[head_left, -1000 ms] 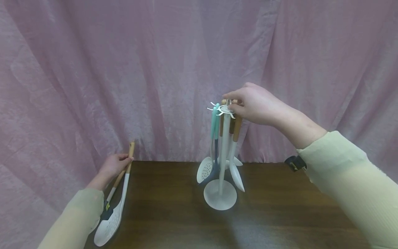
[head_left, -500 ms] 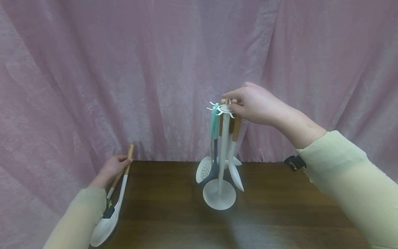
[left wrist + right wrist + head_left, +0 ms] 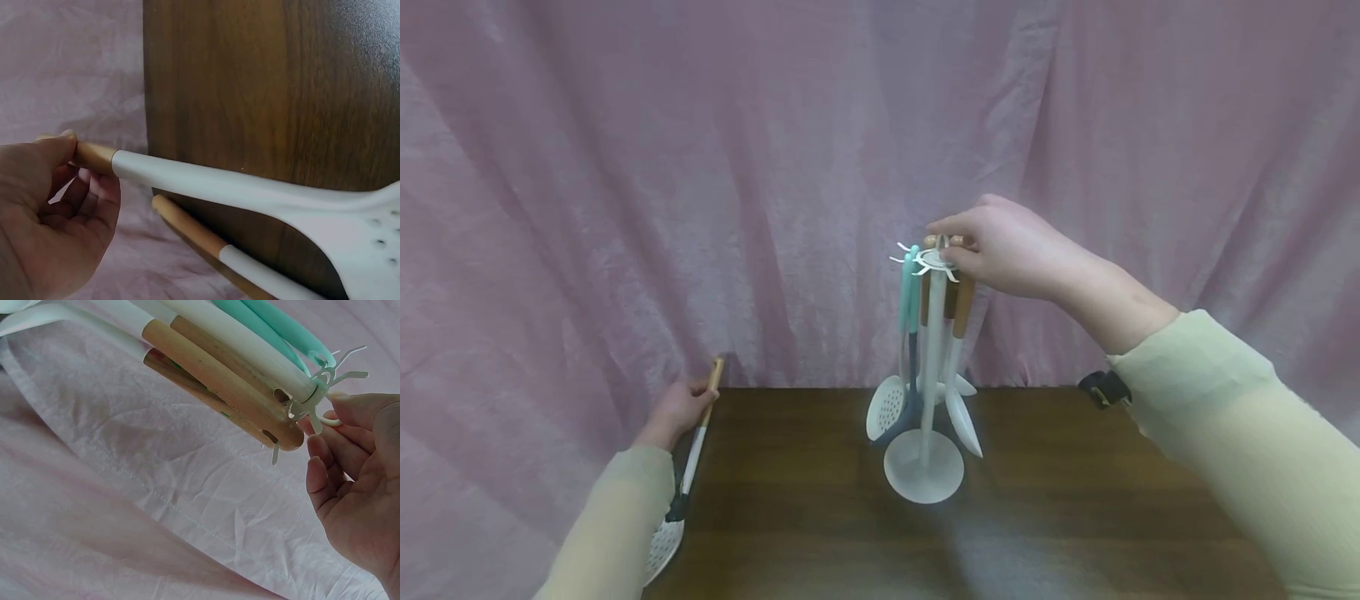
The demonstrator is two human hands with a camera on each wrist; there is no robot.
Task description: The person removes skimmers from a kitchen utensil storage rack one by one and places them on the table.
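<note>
Change: since a second ago the left hand (image 3: 676, 410) has slid back toward the tabletop's left edge, drawing the slotted turner (image 3: 664, 537) with it, so less of its white head shows; the right hand has kept its place at the top of the rack.
Left hand: fingers curled round the wooden handle end of the slotted turner, thumb on top, as the left wrist view shows (image 3: 53, 206).
Slotted turner: white perforated head and white neck, wooden grip, lying along the left edge of the tabletop (image 3: 1075, 517), its handle end at the far left corner.
Second utensil: a wood-and-white handle (image 3: 206, 240) lies just beside the turner at the same edge; whether the hand touches it cannot be told.
Right hand: raised over the rack (image 3: 1011, 250), fingertips pinching the small white ring at the rack's top, beside the wooden handle ends.
Utensil rack: white pole on a round base (image 3: 923, 477), standing near the middle of the far edge, with a spoked hook crown.
Hanging utensils: two teal-handled and several wooden-handled pieces (image 3: 958, 300) hang close round the pole; a white skimmer (image 3: 881, 408) is lowest on the left.
Backdrop: pink cloth (image 3: 625, 167) behind the far edge.
</note>
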